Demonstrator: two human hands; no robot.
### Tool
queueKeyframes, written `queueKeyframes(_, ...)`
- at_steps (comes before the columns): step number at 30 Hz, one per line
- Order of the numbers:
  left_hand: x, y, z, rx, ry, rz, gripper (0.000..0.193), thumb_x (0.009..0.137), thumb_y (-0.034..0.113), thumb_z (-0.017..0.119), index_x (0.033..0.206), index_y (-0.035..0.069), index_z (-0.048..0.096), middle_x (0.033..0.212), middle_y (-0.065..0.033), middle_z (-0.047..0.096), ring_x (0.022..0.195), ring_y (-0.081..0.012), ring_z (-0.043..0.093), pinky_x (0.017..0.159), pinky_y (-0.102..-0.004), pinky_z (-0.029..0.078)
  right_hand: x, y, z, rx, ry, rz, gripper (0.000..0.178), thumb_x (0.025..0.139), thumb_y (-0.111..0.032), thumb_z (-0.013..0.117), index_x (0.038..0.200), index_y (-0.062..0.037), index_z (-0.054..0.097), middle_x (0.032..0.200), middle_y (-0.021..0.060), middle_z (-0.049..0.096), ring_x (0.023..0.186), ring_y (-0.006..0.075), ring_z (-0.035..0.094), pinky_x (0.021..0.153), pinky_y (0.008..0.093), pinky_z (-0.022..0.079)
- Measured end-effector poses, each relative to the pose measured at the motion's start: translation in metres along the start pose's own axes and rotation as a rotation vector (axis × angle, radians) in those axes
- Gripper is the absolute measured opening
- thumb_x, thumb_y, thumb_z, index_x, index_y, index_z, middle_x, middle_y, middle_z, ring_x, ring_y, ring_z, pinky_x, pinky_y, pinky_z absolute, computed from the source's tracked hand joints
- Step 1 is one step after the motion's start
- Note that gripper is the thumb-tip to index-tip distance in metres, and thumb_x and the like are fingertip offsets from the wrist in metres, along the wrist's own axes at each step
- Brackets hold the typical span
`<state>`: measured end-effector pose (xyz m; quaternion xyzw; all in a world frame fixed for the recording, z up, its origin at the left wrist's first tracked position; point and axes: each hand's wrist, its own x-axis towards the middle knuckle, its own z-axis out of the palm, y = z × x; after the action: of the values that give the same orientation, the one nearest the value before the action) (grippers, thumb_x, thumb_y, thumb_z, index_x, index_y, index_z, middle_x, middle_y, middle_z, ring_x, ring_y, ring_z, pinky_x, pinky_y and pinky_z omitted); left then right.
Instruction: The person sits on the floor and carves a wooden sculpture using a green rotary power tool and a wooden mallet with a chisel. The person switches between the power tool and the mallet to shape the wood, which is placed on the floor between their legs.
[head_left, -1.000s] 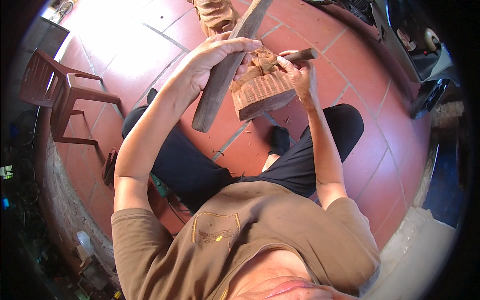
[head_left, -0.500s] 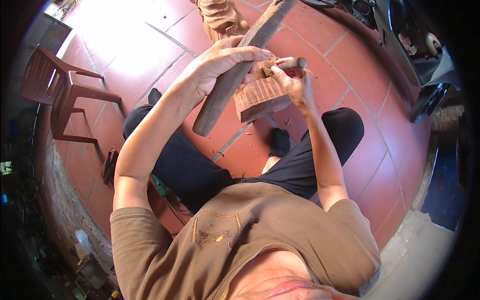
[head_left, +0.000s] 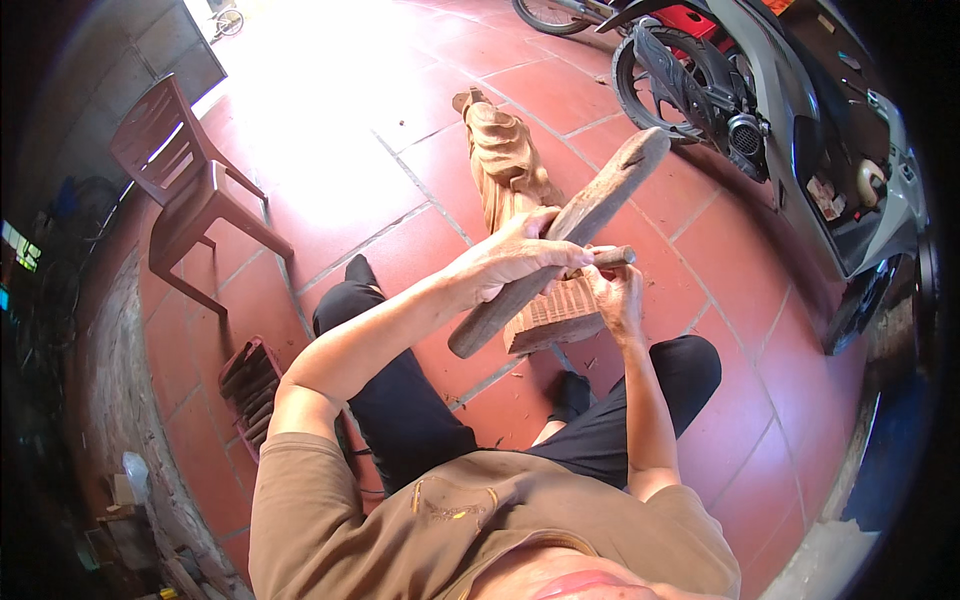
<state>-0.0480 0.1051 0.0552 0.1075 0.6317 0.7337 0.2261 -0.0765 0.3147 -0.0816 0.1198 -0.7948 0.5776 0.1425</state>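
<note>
My left hand (head_left: pixel 515 258) grips a long, dark wooden mallet (head_left: pixel 600 205) near its middle, and the mallet slants up to the right. My right hand (head_left: pixel 620 300) holds a chisel by its round wooden handle (head_left: pixel 612 257), which sits just under the mallet. The blade is hidden behind my fingers. Both hands work over the ridged base (head_left: pixel 555 315) of a pale carved wooden figure (head_left: pixel 505 150). The figure lies on the red tiled floor between my legs and stretches away from me.
A brown plastic chair (head_left: pixel 185 190) stands to the left. A parked motorbike (head_left: pixel 780 130) fills the upper right. A reddish tray of tools (head_left: pixel 250 385) lies beside my left leg. Cluttered things line the wall at far left.
The view has swung so that more of the carved figure and the motorbike show. The mallet has come down to the right, over the chisel handle. Both hands keep their grips.
</note>
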Motion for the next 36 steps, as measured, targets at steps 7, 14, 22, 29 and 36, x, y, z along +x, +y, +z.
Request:
queueKeyframes(7,0.005,-0.014,0.002,0.286,0.001,0.087,0.057,0.08,0.031,0.077,0.122,0.001,0.052,0.087,-0.0051,0.06,0.071,-0.0096,0.055,0.062,-0.0262,0.047,-0.003,-0.015,-0.006,-0.166,-0.08,-0.063,0.019,0.085,-0.009,0.072,0.102,-0.0036,0.066,0.085,0.0119,0.071,0.078,0.0242,0.071,0.07,0.0338,0.055)
queueKeyframes(14,0.0,-0.014,0.006,0.836,0.029,0.261,0.072,0.081,0.035,0.077,0.133,-0.003,0.044,0.096,-0.022,0.064,0.084,-0.0287,0.065,0.073,-0.0387,0.05,-0.004,0.022,-0.011,-0.264,-0.091,-0.181,0.023,0.083,-0.007,0.07,0.104,-0.0054,0.062,0.086,0.0136,0.069,0.076,0.0301,0.069,0.068,0.0396,0.054)
queueKeyframes(22,-0.01,-0.01,0.012,0.996,0.042,0.525,0.074,0.084,0.032,0.074,0.142,0.004,0.036,0.11,-0.0235,0.064,0.092,-0.0385,0.066,0.077,-0.044,0.052,-0.006,0.024,-0.003,-0.315,-0.04,-0.371,0.032,0.077,-0.001,0.07,0.104,-0.0117,0.057,0.08,0.013,0.066,0.074,0.0337,0.067,0.065,0.0446,0.051)
queueKeyframes(29,-0.017,-0.008,0.016,1.125,-0.023,0.435,0.081,0.086,0.028,0.069,0.152,0.012,0.025,0.113,-0.0234,0.064,0.093,-0.0374,0.067,0.077,-0.0435,0.053,-0.008,0.04,0.002,-0.202,0.018,-0.394,0.047,0.077,-0.002,0.07,0.12,-0.0138,0.057,0.091,0.0163,0.065,0.083,0.0384,0.064,0.069,0.0472,0.05)
queueKeyframes(36,-0.014,-0.026,0.013,1.153,-0.001,0.605,0.08,0.084,0.026,0.068,0.152,0.012,0.028,0.092,-0.0196,0.064,0.078,-0.0337,0.065,0.062,-0.0416,0.048,-0.015,0.049,-0.001,-0.28,-0.033,-0.307,0.04,0.079,-0.008,0.072,0.117,-0.0047,0.059,0.098,0.0177,0.066,0.089,0.0374,0.064,0.077,0.0473,0.049)
